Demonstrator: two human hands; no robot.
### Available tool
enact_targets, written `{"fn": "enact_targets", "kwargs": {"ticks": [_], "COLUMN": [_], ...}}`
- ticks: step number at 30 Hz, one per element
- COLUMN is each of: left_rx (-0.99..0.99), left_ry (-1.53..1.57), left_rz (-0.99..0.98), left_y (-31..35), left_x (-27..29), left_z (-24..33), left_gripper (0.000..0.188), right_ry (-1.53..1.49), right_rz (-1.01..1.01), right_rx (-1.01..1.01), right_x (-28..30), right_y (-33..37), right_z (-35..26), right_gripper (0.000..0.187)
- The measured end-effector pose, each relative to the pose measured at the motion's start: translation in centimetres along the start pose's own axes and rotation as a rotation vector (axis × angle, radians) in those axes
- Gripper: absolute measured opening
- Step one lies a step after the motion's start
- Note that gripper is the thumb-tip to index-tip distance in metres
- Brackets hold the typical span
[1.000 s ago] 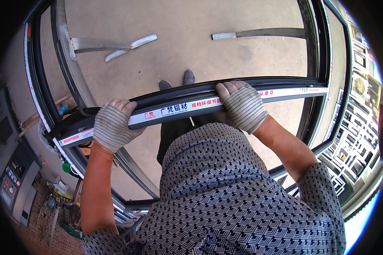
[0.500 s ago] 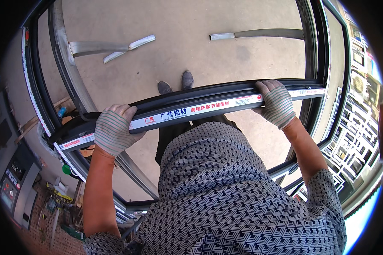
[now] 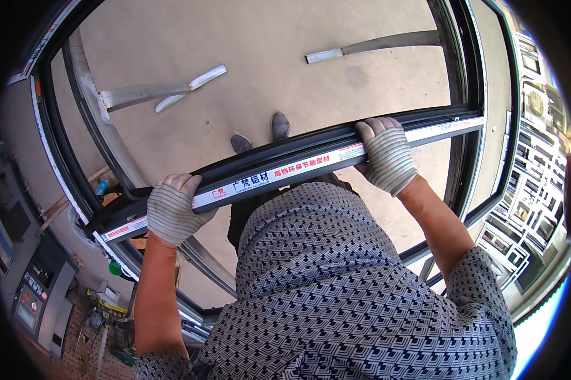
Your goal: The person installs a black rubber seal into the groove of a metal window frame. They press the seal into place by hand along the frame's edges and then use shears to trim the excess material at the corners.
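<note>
A large dark metal window frame (image 3: 470, 69) lies spread out in front of me and around my body. Its near crossbar (image 3: 285, 166) runs sideways before my waist, with a white printed protective strip along it. My left hand (image 3: 175, 208), in a striped work glove, is wrapped around the bar towards its left end. Further right, my right hand (image 3: 387, 154) in a matching glove grips the same bar, fingers over the far edge. Both thumbs are partly hidden beneath the bar.
Grey metal support arms (image 3: 390, 42) show through the frame opening, above the concrete floor (image 3: 266, 57) and my shoes (image 3: 280, 126). To the left stands a grey machine with a control panel (image 3: 31, 305). White lattice frames (image 3: 526, 190) stand at the right.
My right hand has shifted left along the bar, closer to the left hand. The view has turned slightly, and the frame appears a little more tilted. Both hands still grip the bar.
</note>
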State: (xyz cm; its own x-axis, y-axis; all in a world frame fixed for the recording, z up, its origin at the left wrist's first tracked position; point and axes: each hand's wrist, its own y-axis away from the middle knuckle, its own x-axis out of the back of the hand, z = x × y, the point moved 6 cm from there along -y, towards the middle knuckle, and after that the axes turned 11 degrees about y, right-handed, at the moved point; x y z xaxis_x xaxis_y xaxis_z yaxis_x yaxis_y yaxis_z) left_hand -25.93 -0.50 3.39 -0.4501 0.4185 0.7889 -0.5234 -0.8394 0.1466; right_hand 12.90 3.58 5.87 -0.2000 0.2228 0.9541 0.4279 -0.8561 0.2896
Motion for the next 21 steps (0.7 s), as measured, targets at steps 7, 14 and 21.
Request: {"fn": "enact_targets", "kwargs": {"ticks": [7, 14, 21], "left_rx": [0.059, 0.012, 0.046], "left_ry": [0.016, 0.046, 0.088], "left_rz": [-0.101, -0.071, -0.124], "left_y": [-0.8, -1.6, -3.4], "left_x": [0.1, 0.9, 0.8], "left_z": [0.0, 1.4, 2.8], "left_gripper": [0.061, 0.06, 0.058], "right_ry": [-0.165, -0.159, -0.073], "right_rz": [-0.115, -0.17, -0.184], "right_rx": [0.143, 0.331, 0.245], "right_x": [1.3, 3.5, 4.7], "right_y": [-3.8, -8.0, -8.2], "right_z": [-8.7, -18.3, -17.7], "right_gripper": [0.066, 0.064, 0.058]}}
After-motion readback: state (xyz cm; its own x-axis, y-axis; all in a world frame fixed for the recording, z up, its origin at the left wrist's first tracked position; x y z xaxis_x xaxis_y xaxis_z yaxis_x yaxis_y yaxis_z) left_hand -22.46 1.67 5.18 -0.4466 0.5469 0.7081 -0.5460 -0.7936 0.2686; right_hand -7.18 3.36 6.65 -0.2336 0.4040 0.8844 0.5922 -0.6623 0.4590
